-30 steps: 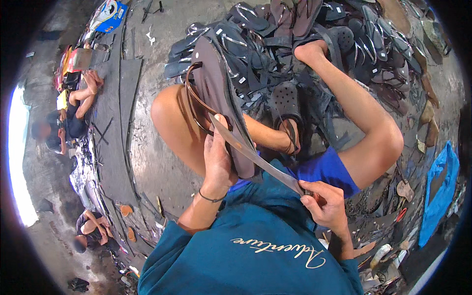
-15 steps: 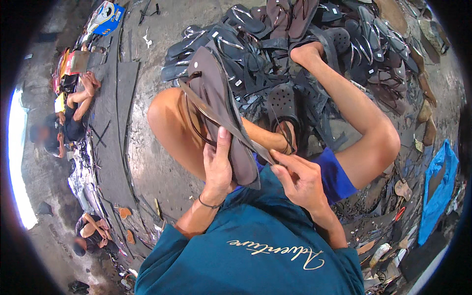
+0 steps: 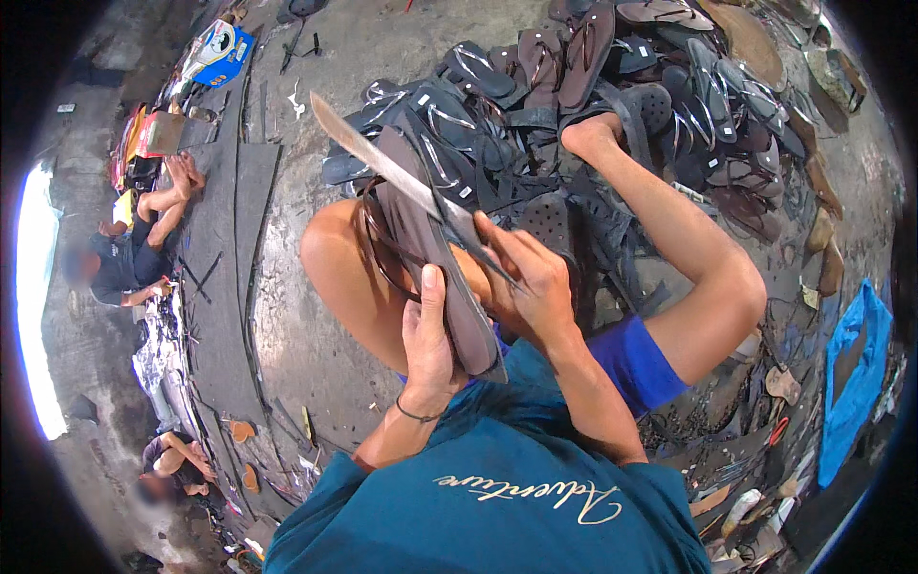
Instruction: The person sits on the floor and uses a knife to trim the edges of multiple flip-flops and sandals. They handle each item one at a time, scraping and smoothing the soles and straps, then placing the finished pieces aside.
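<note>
A dark brown flip-flop (image 3: 470,330) with thin brown straps is held upright over my lap, its toe pointing away from me. My left hand (image 3: 428,340) grips it near the heel, thumb pressed on the footbed and the fingers hidden behind. In my right hand (image 3: 537,287) is a long thin knife (image 3: 378,158), held near its dark lower end. The blade slants up to the left across the sole, and its tip reaches past the flip-flop's left edge. Whether the blade touches the sole, I cannot tell.
Ahead lies a heap of dark flip-flops (image 3: 459,120) and black scraps. My feet are beside it, one in a black clog (image 3: 547,220). At right is a blue plastic bag (image 3: 846,383); red-handled scissors (image 3: 777,430) lie near it. Two people sit at left, near a blue box (image 3: 225,62).
My right hand has moved up and left, sliding the knife further across the flip-flop so its tip now sticks out beyond it. My left hand keeps its grip on the flip-flop.
</note>
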`<state>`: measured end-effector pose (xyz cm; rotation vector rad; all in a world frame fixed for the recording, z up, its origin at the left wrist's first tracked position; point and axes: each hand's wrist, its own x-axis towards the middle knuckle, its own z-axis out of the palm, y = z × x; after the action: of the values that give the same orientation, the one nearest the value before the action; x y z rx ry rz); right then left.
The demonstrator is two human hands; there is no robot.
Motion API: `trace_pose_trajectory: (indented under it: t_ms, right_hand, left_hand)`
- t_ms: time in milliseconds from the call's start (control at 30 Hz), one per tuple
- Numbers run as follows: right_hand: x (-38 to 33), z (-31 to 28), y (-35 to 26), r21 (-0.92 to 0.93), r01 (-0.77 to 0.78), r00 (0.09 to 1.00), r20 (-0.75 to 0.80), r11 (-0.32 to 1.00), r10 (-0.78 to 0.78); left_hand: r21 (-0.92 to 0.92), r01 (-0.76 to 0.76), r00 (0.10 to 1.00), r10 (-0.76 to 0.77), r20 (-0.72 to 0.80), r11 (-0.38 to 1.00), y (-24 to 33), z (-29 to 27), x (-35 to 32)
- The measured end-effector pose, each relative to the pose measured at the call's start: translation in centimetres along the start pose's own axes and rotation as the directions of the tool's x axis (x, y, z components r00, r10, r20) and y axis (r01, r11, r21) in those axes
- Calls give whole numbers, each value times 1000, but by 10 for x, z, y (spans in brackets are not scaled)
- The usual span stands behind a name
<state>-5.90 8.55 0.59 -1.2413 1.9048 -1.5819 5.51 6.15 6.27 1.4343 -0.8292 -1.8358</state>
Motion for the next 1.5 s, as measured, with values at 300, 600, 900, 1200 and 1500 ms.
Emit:
trace_pose_trajectory:
  t_ms: [300,600,900,1200,1500]
  right_hand:
    - [45,20,17,-94,71,988,-133,993,-83]
    - [15,-47,0,245,-421,898,243,873,366]
    - [-36,-85,-15,73,-144,963,-217,987,157]
    - [-114,-84,-17,190,-149,974,196,970,112]
    - [-113,-77,-13,188,-141,981,157,972,112]
  left_hand:
    - [56,-35,994,29,105,998,-17,-14,-2]
    - [189,-256,849,127,513,948,-47,-54,8]
    - [-44,-145,981,150,126,988,64,-13,42]
    - [-46,58,994,-53,101,997,66,-39,39]
    - [-71,60,992,-52,115,996,65,-39,37]
